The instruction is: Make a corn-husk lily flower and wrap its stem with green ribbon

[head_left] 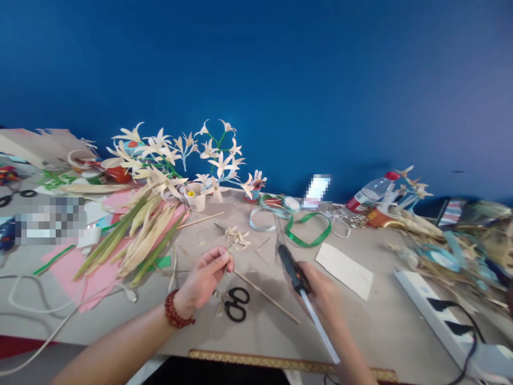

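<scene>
My left hand (pixel 210 271), with a red bead bracelet (pixel 176 313) at the wrist, pinches a small pale piece (pixel 230 250) between thumb and fingertips; its exact shape is too small to tell. Just beyond the fingertips are pale husk petals (pixel 240 239). My right hand (pixel 320 291) is wrapped round a black hot glue gun (pixel 293 267), nozzle pointing away from me and up-left. A whitish glue stick (pixel 320 327) sticks out of its rear. Between my hands lie black-handled scissors (pixel 235 305) and a thin wooden stick (pixel 269 297).
Behind to the left, husk flowers (pixel 222 163) stand in a white cup (pixel 195 199). Corn husks (pixel 148 235) lie on pink paper (pixel 66 272). Green ribbon (pixel 308 240), a white paper (pixel 345 271), a plastic bottle (pixel 371 193) and a power strip (pixel 430 315) are on the right.
</scene>
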The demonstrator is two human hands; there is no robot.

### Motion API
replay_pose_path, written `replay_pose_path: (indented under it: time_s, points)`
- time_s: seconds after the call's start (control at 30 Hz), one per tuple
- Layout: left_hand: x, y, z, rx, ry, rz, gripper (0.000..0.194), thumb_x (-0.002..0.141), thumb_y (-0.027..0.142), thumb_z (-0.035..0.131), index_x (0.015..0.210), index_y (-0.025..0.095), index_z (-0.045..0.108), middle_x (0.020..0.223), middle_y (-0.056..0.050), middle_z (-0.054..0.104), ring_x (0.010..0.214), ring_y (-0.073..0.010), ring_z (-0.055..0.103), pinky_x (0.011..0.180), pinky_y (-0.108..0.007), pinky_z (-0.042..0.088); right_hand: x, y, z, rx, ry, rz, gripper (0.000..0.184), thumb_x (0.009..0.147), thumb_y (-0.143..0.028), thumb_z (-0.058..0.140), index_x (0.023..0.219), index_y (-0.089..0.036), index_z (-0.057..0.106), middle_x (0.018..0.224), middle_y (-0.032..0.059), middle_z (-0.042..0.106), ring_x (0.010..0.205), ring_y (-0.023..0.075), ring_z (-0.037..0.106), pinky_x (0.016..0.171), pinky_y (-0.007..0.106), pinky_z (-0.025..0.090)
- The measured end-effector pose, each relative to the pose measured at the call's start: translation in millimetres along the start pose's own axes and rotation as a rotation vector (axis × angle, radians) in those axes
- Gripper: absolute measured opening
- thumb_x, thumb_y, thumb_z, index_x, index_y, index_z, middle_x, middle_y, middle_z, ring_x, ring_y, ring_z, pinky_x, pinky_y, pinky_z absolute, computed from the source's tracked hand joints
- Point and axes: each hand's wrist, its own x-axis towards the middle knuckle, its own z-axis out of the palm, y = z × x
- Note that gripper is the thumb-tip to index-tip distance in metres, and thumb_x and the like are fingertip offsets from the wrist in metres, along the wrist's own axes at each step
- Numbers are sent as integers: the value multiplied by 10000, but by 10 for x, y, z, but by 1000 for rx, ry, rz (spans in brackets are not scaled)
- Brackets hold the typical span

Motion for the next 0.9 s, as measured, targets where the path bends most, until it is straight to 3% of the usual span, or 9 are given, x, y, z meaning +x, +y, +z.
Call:
replay_pose_path:
  time_s: [0.1,0.2,0.3,0.37,0.47,0.57,0.67,0.73,0.9]
  points:
    - [15,17,-25,-17,8,40,133,823,259,689,748,174,619,659,7,576,688,-126,506,748,-276,395,-123,404,-141,-256,-51,219,213,838,-305,479,1021,-220,549,900,85,693,720,245,652,570,287,403]
    - [30,53,-41,-32,28,78,128,830,252,680,748,181,613,670,9,577,699,-131,510,762,-289,401,-274,817,-233,-374,-110,353,245,820,-358,472,996,-203,545,953,115,682,783,280,660,588,315,424]
    - [40,86,-35,-24,52,102,140,819,259,693,738,179,611,668,11,580,693,-130,513,745,-284,403,-420,1109,-303,-366,-188,355,280,814,-384,468,988,-184,559,930,119,680,805,283,662,663,346,459]
    - [42,87,-29,-16,60,111,140,813,263,698,741,177,615,665,14,579,684,-126,513,743,-281,406,-458,1161,-364,-386,-211,300,289,798,-372,499,1003,-185,582,964,117,680,858,297,656,709,370,465]
    - [38,55,-28,-2,46,112,136,818,264,692,747,176,617,672,15,582,693,-124,515,755,-278,408,-331,954,-435,-429,-135,210,293,792,-375,567,1013,-191,624,1018,129,673,893,330,628,724,404,456]
    - [27,7,-31,28,37,107,128,817,267,693,755,176,628,684,10,587,707,-125,515,750,-269,405,39,471,-326,-160,-36,98,223,884,-389,547,932,-199,653,939,106,672,878,274,618,756,365,459]
    - [19,-33,-36,64,46,106,138,809,278,702,757,168,636,692,5,594,705,-123,514,731,-259,401,520,-32,22,210,-210,-71,166,924,-294,519,940,-209,661,904,63,655,770,187,611,687,282,449]
    - [21,-51,-45,77,53,110,151,801,282,710,749,164,631,689,5,594,696,-119,510,721,-255,399,797,-262,303,284,-265,-97,115,893,-242,566,938,-200,663,937,56,648,768,167,600,684,260,423]
    - [47,-66,-80,87,65,111,167,784,291,727,748,169,619,679,10,596,690,-119,516,715,-253,398,1134,-433,749,340,-274,-69,29,773,-165,674,799,-170,662,816,35,634,706,150,556,650,247,360]
